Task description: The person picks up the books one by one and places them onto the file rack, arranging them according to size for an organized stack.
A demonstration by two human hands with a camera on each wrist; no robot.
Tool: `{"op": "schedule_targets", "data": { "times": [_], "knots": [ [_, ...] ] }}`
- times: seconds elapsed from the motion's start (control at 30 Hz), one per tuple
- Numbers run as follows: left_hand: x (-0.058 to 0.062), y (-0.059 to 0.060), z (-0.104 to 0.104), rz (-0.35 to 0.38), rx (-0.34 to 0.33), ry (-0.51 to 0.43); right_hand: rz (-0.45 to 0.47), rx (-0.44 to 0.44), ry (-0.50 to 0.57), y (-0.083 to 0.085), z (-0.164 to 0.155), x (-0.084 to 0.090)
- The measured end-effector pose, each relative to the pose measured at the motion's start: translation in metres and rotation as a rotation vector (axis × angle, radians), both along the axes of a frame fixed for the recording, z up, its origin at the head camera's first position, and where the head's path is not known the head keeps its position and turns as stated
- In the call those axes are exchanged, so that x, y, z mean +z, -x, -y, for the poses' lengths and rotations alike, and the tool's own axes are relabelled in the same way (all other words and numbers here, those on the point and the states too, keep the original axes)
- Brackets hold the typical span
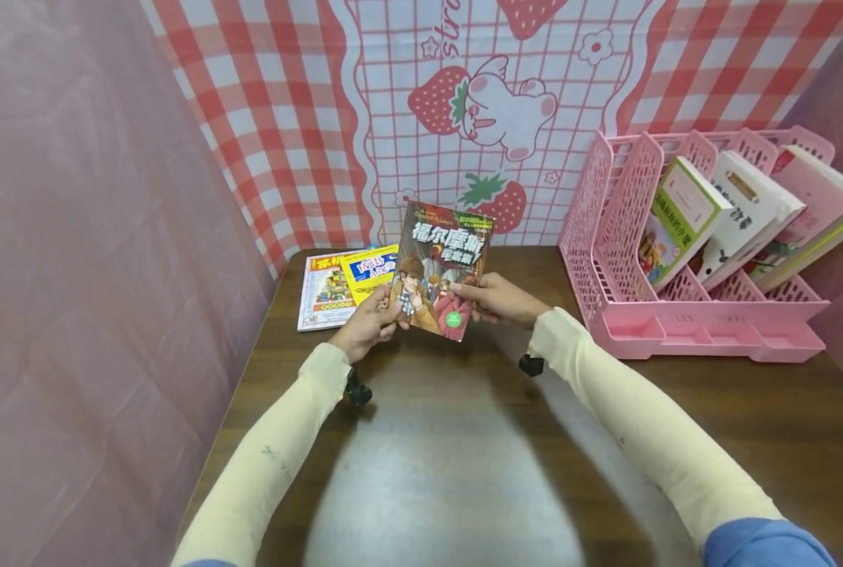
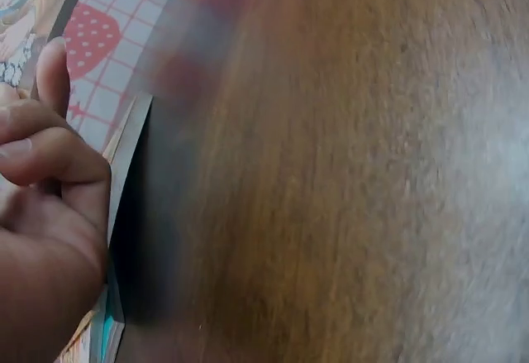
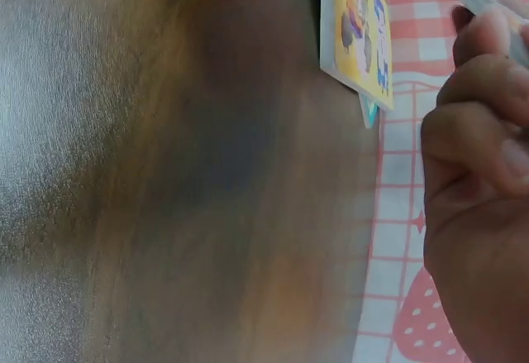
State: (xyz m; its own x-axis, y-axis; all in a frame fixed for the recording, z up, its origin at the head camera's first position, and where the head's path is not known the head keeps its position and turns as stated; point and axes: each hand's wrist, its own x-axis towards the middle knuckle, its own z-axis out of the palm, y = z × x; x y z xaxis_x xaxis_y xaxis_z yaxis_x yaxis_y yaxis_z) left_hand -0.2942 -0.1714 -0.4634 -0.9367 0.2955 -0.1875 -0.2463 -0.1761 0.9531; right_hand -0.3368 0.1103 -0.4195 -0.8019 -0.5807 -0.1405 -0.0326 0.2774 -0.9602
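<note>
A dark-covered book (image 1: 441,264) with cartoon figures and Chinese lettering is held upright above the brown table (image 1: 435,465). My left hand (image 1: 368,321) grips its lower left edge, and my right hand (image 1: 495,300) grips its lower right edge. In the left wrist view my left hand's curled fingers (image 2: 51,160) clasp the book's edge (image 2: 124,164). The right wrist view shows my right hand's fingers (image 3: 479,131) curled round the book at the frame's right side. Both arms wear cream sleeves.
Two books, one with a yellow cover (image 1: 367,272) and one white-edged (image 1: 324,293), lie at the table's far left; the yellow book (image 3: 361,28) also shows in the right wrist view. A pink rack (image 1: 634,260) holding several books stands at the right. A strawberry cloth hangs behind.
</note>
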Motion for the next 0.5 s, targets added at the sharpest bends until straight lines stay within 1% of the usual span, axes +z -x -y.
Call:
{"op": "schedule_targets", "data": {
  "times": [0.07, 0.2, 0.3, 0.4, 0.5],
  "knots": [
    [0.000, 0.001, -0.003, 0.011, 0.005, 0.049, -0.009, -0.003, -0.012, -0.001, -0.002, 0.003],
    [0.002, 0.001, -0.014, 0.046, 0.052, 0.187, -0.052, -0.036, -0.044, -0.002, -0.005, 0.007],
    [0.005, 0.001, -0.021, 0.053, 0.079, 0.290, -0.104, -0.061, -0.081, -0.004, -0.007, 0.007],
    [0.007, 0.002, -0.027, 0.050, 0.113, 0.356, -0.186, -0.095, -0.146, -0.006, -0.011, 0.009],
    [0.008, 0.003, -0.035, 0.049, 0.133, 0.379, -0.267, -0.129, -0.210, -0.010, -0.019, 0.012]
  ]
}}
